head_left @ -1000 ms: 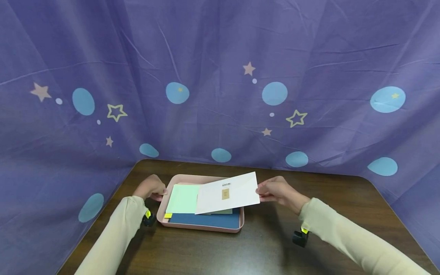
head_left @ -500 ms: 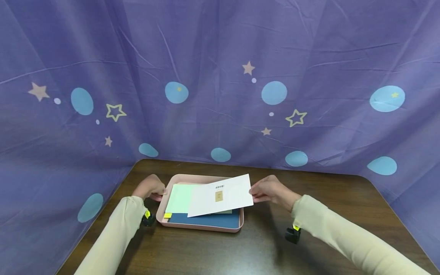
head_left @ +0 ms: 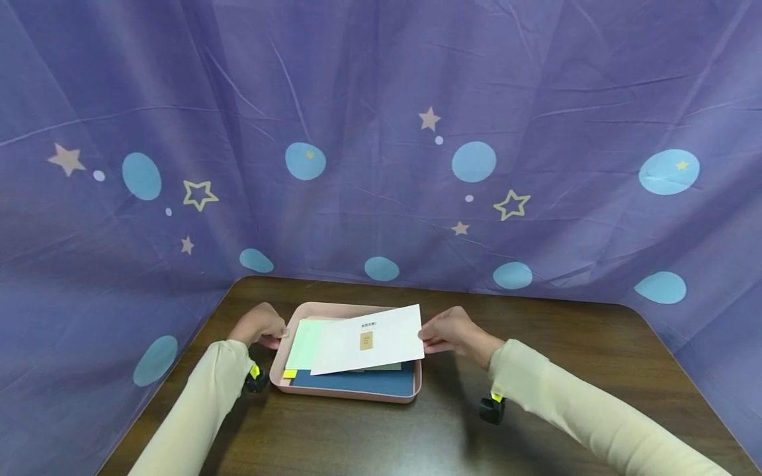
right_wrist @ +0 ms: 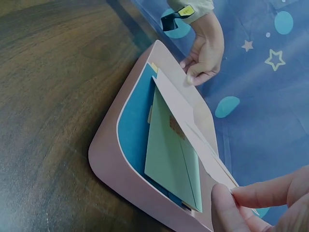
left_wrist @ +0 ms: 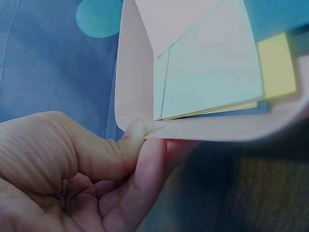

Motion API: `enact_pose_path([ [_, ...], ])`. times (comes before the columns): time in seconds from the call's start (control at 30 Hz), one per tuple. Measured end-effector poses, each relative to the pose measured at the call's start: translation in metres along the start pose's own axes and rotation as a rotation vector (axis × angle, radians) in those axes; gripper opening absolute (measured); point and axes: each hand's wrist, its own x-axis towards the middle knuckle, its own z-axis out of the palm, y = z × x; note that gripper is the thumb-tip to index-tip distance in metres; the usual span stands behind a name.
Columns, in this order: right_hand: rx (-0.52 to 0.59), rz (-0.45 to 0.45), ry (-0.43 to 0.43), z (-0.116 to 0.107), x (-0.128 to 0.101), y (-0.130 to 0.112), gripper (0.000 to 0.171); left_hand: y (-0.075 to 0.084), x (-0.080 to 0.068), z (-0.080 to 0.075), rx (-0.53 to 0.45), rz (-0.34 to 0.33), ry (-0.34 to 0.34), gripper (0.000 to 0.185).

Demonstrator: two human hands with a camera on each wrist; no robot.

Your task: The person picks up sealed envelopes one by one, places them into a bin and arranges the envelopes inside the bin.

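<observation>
My left hand point(head_left: 262, 325) pinches the left rim of a pink tray point(head_left: 345, 394) between thumb and fingers; the left wrist view shows this left hand point(left_wrist: 87, 169) close up. My right hand point(head_left: 457, 332) pinches the right edge of a white sheet point(head_left: 342, 350) that bears a dark printed line and a tan label. The sheet slants over the tray, its right end raised, as the right wrist view shows. Under it lies a pale green envelope point(right_wrist: 169, 154), partly covered. Below that is a dark blue flat item point(head_left: 363, 382), with a yellow tab point(head_left: 290, 374) at its left.
The tray stands on a dark brown wooden table point(head_left: 333, 436). A purple curtain point(head_left: 381, 132) with stars and blue ovals hangs behind and at both sides. Black wrist devices point(head_left: 491, 410) hang beneath the sleeves.
My right hand has moved left and slightly down, bringing the white sheet further over the tray and covering more of the green envelope. My left hand stays on the rim.
</observation>
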Motion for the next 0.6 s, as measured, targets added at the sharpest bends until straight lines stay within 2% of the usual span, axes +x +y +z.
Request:
enact_pose_path([
  [0.33,-0.009,0.02,0.028,0.012,0.006,-0.002,0.01,0.0,-0.001,-0.001,0.004,-0.009,-0.001,0.012],
  [0.6,-0.021,-0.006,0.018,0.016,0.009,0.0,0.01,0.002,-0.001,-0.002,0.013,-0.019,-0.006,0.012],
])
